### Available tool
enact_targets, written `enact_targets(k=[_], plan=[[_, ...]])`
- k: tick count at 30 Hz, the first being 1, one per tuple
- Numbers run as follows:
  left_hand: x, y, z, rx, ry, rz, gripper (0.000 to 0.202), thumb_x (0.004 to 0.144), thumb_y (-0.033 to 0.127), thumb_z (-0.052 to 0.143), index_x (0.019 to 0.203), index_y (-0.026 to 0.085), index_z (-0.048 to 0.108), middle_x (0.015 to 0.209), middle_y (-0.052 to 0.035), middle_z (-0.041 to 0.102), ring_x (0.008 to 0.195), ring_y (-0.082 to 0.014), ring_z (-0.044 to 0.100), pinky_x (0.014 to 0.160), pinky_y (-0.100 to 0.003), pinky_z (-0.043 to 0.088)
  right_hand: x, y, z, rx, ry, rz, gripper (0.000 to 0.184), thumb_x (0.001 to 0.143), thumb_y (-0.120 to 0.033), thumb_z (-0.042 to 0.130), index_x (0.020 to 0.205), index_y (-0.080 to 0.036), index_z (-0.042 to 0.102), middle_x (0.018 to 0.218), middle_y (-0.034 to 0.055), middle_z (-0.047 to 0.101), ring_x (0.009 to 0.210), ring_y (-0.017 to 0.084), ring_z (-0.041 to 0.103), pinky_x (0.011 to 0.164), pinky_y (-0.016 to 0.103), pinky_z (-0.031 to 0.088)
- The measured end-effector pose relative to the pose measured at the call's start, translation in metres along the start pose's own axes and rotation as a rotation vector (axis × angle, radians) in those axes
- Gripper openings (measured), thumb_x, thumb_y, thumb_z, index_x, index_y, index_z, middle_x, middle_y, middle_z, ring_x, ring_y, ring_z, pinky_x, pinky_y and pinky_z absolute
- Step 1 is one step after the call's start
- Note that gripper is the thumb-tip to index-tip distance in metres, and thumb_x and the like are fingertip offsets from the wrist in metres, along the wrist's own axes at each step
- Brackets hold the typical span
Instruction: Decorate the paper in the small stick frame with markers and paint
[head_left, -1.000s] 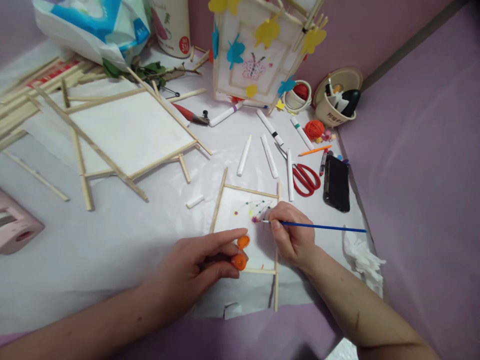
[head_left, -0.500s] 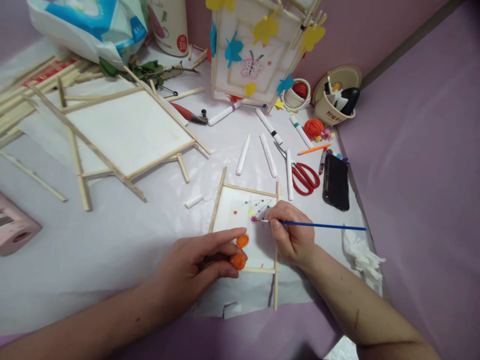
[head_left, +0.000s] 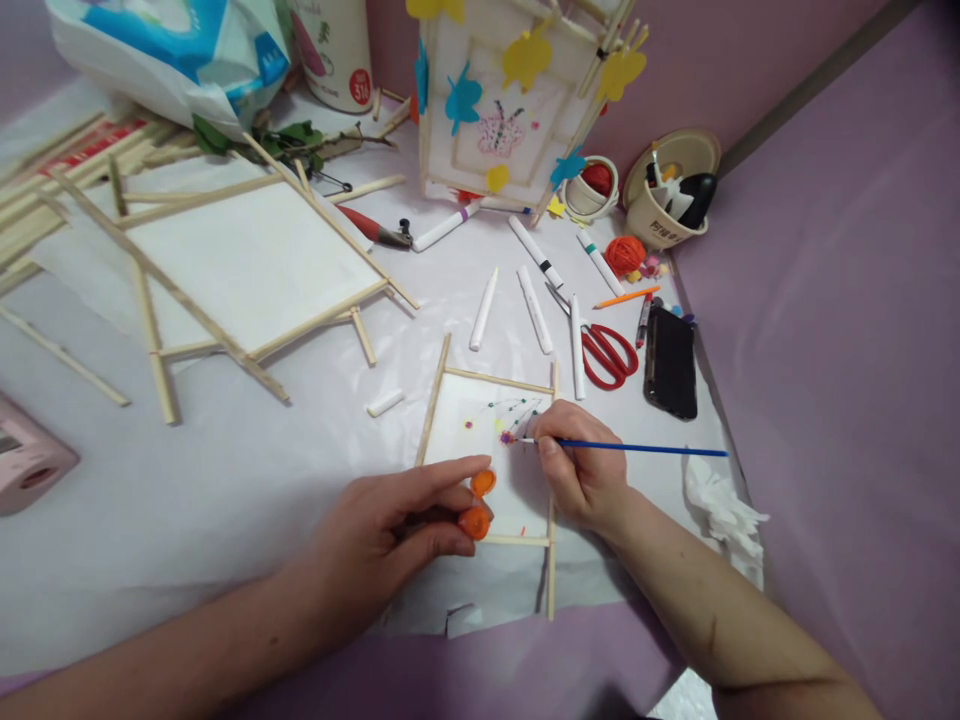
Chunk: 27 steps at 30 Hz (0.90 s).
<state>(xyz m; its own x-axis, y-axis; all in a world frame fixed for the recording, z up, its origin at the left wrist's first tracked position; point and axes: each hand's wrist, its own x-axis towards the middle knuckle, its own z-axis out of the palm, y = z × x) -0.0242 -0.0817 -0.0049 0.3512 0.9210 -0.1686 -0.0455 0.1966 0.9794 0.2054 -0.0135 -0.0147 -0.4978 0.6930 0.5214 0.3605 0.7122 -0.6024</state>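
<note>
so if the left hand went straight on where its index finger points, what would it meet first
Most likely the right hand, which holds the blue paintbrush, its tip over the framed paper. The left hand points across the paper towards it, though depth is unclear here.

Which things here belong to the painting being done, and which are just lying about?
In use:
blue paintbrush, in the right hand
open pot of orange paint, in the left hand
wood-framed white sheet, bearing the drawing at the brush tip

Seemingly just lying about:
red-handled scissors
black smartphone
ball of orange-red yarn
crumpled tissue
</note>
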Motion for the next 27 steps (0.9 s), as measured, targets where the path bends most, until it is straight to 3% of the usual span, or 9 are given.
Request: enact_targets(k=[27], plan=[[-0.0001,0.0016,-0.0003,0.022,-0.004,-0.026,0.046,0.078,0.011,0.066,0.122,0.026,0.068,0.085,0.0078,0.077,0.076,-0.0076,0.071,0.074,-0.013,0.055,0.0007,-0.0001,-0.0003,0.012,-0.026,0.011,0.013,0.087,-0.01,0.047,0.089,-0.021,0.053,0.073,0.0028,0.056,0.066,0.017,0.052,0.06,0.032,0.044]])
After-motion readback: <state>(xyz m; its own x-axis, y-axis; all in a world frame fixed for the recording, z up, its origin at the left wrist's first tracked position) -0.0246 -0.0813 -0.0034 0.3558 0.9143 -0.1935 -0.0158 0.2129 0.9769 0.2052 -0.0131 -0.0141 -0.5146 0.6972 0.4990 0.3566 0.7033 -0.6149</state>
